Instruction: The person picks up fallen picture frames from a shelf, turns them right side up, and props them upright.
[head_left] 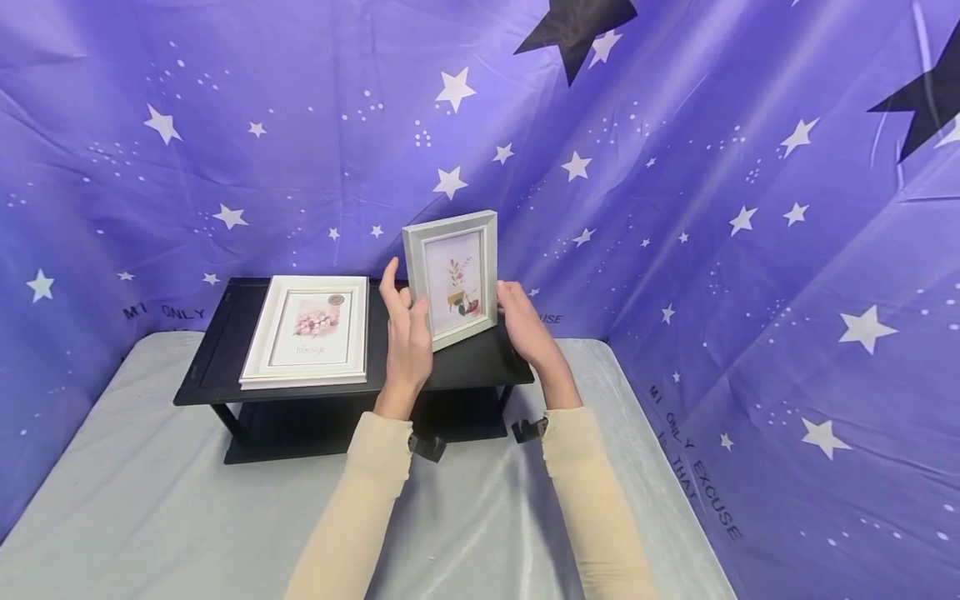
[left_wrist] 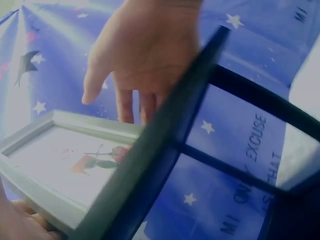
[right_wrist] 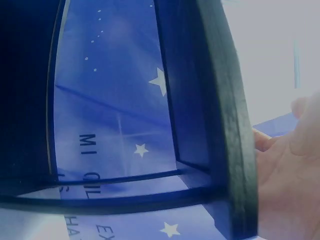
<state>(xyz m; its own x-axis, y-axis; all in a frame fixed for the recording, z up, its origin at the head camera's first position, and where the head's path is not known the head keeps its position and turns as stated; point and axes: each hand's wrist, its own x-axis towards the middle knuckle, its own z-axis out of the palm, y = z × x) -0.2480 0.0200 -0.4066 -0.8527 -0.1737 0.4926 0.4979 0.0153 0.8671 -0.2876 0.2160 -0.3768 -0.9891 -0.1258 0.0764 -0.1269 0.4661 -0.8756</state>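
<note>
A light grey-green picture frame [head_left: 488,267] with a plant print stands upright, slightly angled, over the right part of a black two-tier rack [head_left: 465,367]. My left hand [head_left: 409,346] holds its left side, with the thumb at the near edge and the index finger raised away from it. Against the right side, my right hand [head_left: 527,329] rests its extended fingers; in the left wrist view that hand [left_wrist: 145,50] has its fingers spread and reaching down to the frame [left_wrist: 55,210]. The rack's edge [right_wrist: 227,125] covers part of the right wrist view.
A white picture frame [head_left: 255,354] with a pink flower print lies flat on the rack's left half. The rack stands on a pale cloth-covered table [head_left: 187,517]. Behind and to the right hangs a purple star-print curtain [head_left: 712,317].
</note>
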